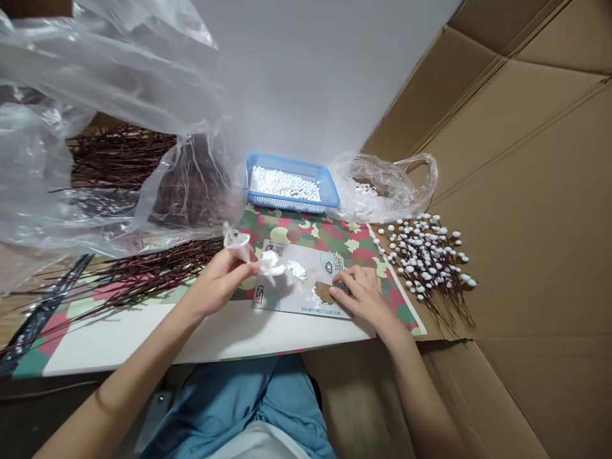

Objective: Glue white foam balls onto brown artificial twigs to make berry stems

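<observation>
My left hand (pixel 228 275) pinches a crumpled white plastic piece (pixel 236 242) above the left part of a grey printed card (pixel 287 299). White material (pixel 271 262) shows just right of its fingertips, and a small white heap (pixel 297 270) lies on the card beside it. At the card's right side my right hand (pixel 362 290) has its fingertips on a small brown piece (pixel 324 292), which has white stuff along its left edge. Whether the fingers grip that piece or only press on it is hard to tell.
A blue basket (pixel 329 185) of white balls stands at the back, with a clear bag (pixel 401 185) beside it. White-tipped stems (pixel 425 255) lie right. Brown twigs (pixel 153 271) and large plastic bags (pixel 119 70) fill the left. Cardboard (pixel 535 191) walls the right side.
</observation>
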